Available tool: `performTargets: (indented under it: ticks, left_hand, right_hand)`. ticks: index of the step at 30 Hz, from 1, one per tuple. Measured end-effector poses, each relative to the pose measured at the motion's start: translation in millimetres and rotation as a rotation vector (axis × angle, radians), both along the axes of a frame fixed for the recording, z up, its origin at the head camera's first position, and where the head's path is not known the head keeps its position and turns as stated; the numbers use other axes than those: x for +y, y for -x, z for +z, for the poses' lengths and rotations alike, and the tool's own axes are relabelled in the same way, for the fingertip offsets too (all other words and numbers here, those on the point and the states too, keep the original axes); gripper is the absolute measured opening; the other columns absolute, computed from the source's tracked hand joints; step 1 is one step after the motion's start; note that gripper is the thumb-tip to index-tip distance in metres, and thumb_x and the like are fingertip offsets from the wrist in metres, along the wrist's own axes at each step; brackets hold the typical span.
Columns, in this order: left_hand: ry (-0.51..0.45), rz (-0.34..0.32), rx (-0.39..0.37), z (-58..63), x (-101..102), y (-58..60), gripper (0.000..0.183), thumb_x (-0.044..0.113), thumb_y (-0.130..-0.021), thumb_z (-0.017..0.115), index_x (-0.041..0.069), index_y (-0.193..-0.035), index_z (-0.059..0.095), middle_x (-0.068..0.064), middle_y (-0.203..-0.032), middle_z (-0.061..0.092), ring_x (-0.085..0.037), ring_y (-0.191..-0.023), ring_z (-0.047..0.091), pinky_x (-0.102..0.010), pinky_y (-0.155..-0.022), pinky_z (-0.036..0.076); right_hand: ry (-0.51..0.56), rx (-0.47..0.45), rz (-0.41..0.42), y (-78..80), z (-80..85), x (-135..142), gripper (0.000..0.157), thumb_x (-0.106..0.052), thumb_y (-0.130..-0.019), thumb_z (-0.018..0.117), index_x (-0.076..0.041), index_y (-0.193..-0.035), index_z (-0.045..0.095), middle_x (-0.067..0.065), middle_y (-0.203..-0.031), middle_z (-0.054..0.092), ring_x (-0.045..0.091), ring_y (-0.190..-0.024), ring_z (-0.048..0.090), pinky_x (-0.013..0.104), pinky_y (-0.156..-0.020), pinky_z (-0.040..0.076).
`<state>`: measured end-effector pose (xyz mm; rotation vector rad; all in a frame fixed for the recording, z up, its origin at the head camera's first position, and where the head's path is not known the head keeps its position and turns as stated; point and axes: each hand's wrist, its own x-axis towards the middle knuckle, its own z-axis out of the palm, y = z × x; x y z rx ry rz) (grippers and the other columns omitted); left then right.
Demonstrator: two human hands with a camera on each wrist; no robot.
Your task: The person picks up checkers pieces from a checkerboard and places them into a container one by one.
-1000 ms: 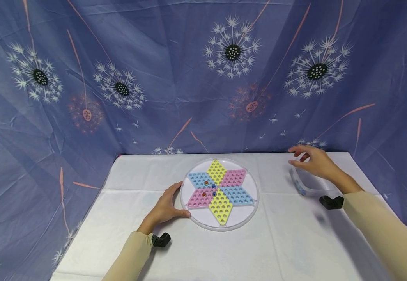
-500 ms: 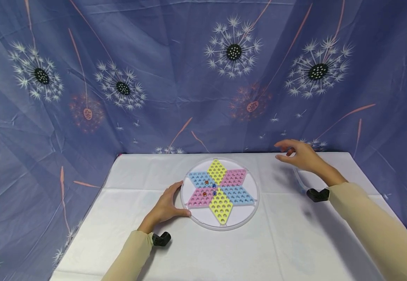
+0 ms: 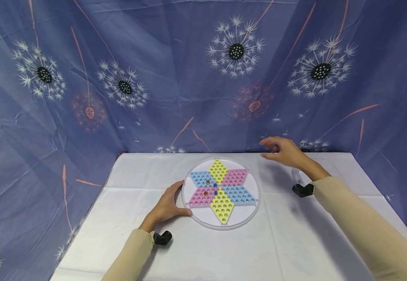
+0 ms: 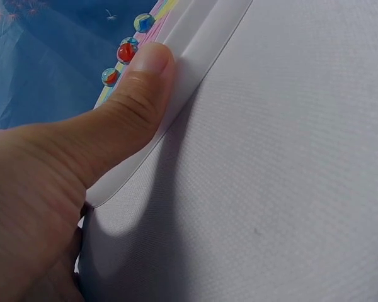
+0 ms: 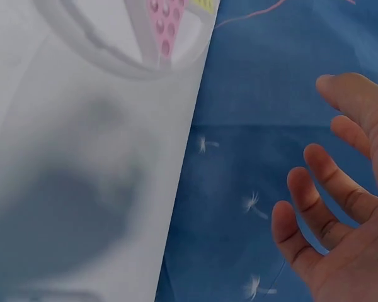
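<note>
A round white Chinese checkers board (image 3: pixel 196 222) with a star of yellow, pink and blue points lies on the table. Several glass marbles, among them a red one (image 3: pixel 206 193) and a blue one (image 3: pixel 215 185), sit in holes left of its centre. My left hand (image 3: pixel 166 205) holds the board's left rim, fingers along the far side, thumb (image 4: pixel 138 94) against the near edge in the left wrist view. Above the table, right of the board, hovers my right hand (image 3: pixel 282 151). Its fingers (image 5: pixel 327 170) are loosely bent and apart, with nothing visible between them.
Behind my right wrist stands a clear plastic container (image 3: pixel 297 175), largely hidden by the forearm. White cloth (image 3: pixel 259 249) covers the table. A blue dandelion-print curtain (image 3: pixel 175 78) hangs at its back edge and sides.
My right hand has moved left from over the plastic container toward the board, rising slightly in the head view. The left hand has stayed at the board's rim. The marbles are unmoved.
</note>
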<state>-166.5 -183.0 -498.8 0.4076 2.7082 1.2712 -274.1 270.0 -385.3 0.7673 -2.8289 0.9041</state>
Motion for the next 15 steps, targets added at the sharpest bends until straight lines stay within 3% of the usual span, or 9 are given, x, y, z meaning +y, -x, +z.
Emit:
performTargets:
  ticks: [15]
  left_hand:
    - [0.019, -0.004, 0.010, -0.9, 0, 1.1, 0.122, 0.036, -0.061, 0.101, 0.008, -0.160, 0.034, -0.011, -0.162, 0.038, -0.036, -0.149, 0.032, -0.054, -0.121, 0.027]
  right_hand:
    - [0.011, -0.014, 0.088, 10.5, 4.2, -44, 0.046, -0.024, -0.092, 0.080, -0.011, -0.134, 0.066, 0.014, -0.110, 0.067, 0.023, -0.085, 0.063, 0.046, -0.075, 0.054]
